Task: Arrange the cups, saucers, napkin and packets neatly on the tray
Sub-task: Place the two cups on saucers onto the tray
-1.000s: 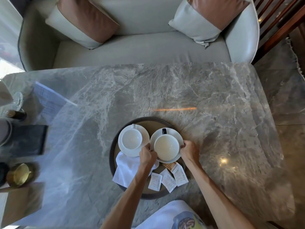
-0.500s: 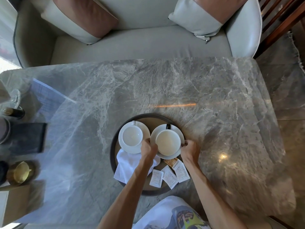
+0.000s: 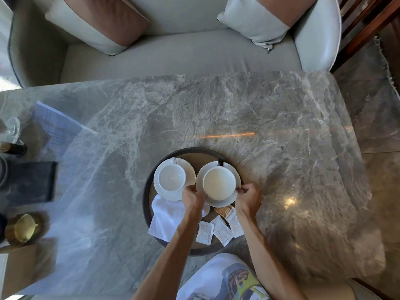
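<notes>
A round dark tray (image 3: 147,191) lies near the marble table's front edge. On it stand two white cups on white saucers: the left cup (image 3: 171,177) on its saucer (image 3: 190,172), the right cup (image 3: 219,182) on its saucer (image 3: 220,202). My left hand (image 3: 192,198) grips the right saucer's left rim and my right hand (image 3: 249,197) grips its right rim. A crumpled white napkin (image 3: 164,217) lies at the tray's front left. Several white packets (image 3: 220,230) and a brown packet (image 3: 224,211) lie at the tray's front right.
The grey marble table (image 3: 238,109) stretches beyond the tray. At its left edge are a dark folder (image 3: 30,180), a brass pot (image 3: 21,228), a glass (image 3: 9,128) and a printed sheet (image 3: 56,124). A sofa with cushions (image 3: 173,53) stands behind the table.
Both hands have pushed the right cup and saucer slightly toward the tray's far side. The camera has tilted, so the table sits higher in the frame.
</notes>
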